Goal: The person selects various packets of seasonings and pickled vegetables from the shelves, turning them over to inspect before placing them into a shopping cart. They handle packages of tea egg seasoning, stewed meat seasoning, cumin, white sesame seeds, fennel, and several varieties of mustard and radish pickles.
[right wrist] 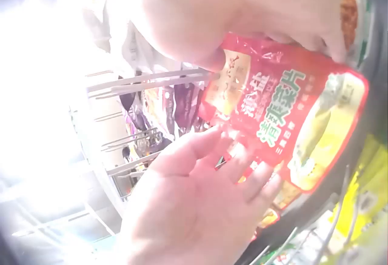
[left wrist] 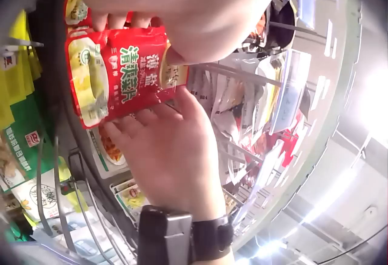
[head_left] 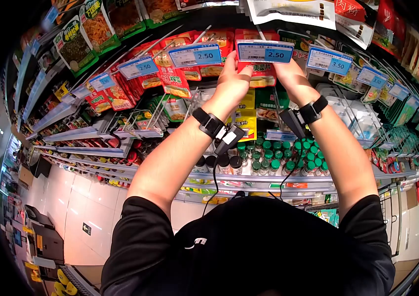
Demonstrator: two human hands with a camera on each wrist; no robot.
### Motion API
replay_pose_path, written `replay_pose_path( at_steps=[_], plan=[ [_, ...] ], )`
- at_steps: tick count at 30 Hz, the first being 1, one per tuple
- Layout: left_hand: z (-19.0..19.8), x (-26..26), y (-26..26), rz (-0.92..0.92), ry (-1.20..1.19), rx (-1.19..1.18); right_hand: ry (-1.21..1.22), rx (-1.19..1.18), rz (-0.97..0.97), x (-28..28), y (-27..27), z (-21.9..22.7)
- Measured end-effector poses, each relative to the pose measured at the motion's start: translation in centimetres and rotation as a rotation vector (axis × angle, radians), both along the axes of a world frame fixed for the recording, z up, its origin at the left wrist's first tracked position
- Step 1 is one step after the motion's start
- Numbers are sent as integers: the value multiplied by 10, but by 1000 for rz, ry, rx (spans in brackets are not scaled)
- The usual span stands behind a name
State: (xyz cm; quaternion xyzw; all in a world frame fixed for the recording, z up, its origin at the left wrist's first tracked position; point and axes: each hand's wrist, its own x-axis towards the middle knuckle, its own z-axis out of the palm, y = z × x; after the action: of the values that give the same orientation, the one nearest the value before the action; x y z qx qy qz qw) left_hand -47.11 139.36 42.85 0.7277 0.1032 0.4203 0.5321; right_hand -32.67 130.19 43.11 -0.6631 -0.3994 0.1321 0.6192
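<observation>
A red packet of pickled vegetable slices (head_left: 262,76) is between my two hands, below a 2.50 price tag (head_left: 263,51). From its left side my left hand (head_left: 230,83) grips it, and my right hand (head_left: 294,81) holds the opposite side. The left wrist view shows the packet's printed front (left wrist: 127,74), with a yellow picture along one end. There the right hand (left wrist: 170,153) has its thumb by the edge and its fingers partly hidden behind the packet. In the right wrist view, the left hand (right wrist: 188,198) lies along the lower edge.
Similar red packets (head_left: 176,81) hang from metal prongs on the left. Yellow packets (head_left: 245,121) hang below the hands, above green-capped jars (head_left: 313,158). A large white bag (head_left: 293,14) overhangs from above. Wire dividers (head_left: 362,118) stand at the right.
</observation>
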Motion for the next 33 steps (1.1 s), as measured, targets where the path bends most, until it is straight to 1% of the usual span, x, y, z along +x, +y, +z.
replay_pose_path(
  at_steps=[1, 2, 3, 5, 6, 7, 9, 10, 11, 13, 14, 15, 17, 18, 19, 21, 22, 24, 25, 27, 28, 29, 30, 31, 32, 33],
  plan=[
    [2, -6, -7, -34, 3, -61, -36, 41, 26, -10, -5, 2],
    [-5, -5, -2, -40, -5, -25, -61, 94, 29, -14, -6, -2],
    [-8, -8, -4, -44, -5, -25, -61, 93, 26, -23, -10, 0],
    [-10, -12, -7, -48, -31, 20, -7, 141, 72, -41, -20, 7],
    [-9, -16, -10, -11, -11, 57, -1, 211, 134, -61, -29, 16],
    [-6, -23, -17, -26, -11, 64, -3, 218, 119, -74, -37, 25],
    [0, -38, -31, -213, -148, -113, 101, 167, 137, -92, -53, 34],
    [4, -46, -36, -257, -142, -106, 146, 165, 105, -94, -55, 32],
    [5, -52, -42, -268, -139, -104, 146, 168, 93, -96, -58, 29],
    [6, -63, -53, -229, -110, -88, 106, 268, 155, -104, -64, 25],
    [7, -69, -58, -305, -127, -63, 114, 286, 146, -109, -67, 23],
    [2, -70, -59, -311, -127, -66, 113, 284, 140, -117, -71, 23],
    [-10, -69, -59, -115, -84, 119, 175, 332, 130, -131, -82, 25],
    [-9, -74, -65, -48, -70, 197, 180, 354, 160, -136, -86, 25],
    [-6, -79, -69, -51, -73, 203, 176, 359, 158, -141, -91, 27],
    [4, -88, -79, -119, -51, 118, 151, 365, 131, -149, -99, 30],
    [9, -94, -85, -122, -50, 123, 134, 361, 150, -148, -103, 31],
    [18, -106, -97, -350, -150, -119, 124, 358, 165, -152, -109, 32],
    [18, -109, -103, -350, -150, -118, 112, 350, 182, -153, -112, 33],
    [13, -117, -116, -336, -159, -52, 146, 352, 193, -152, -121, 21],
    [7, -120, -125, -357, -175, -116, 101, 353, 165, -154, -128, 14],
    [-4, -118, -129, -320, -139, -89, 57, 353, 136, -155, -135, 5],
    [-17, -117, -136, -258, -118, 0, -54, 330, 55, -147, -144, -13],
    [-29, -116, -144, -199, -96, 90, -17, 338, 46, -151, -158, -24],
    [-43, -112, -153, -228, -121, 186, -103, 363, 28, -149, -171, -39],
    [-56, -111, -165, -174, -33, 288, -188, 383, 10, -146, -186, -54]
  ],
)
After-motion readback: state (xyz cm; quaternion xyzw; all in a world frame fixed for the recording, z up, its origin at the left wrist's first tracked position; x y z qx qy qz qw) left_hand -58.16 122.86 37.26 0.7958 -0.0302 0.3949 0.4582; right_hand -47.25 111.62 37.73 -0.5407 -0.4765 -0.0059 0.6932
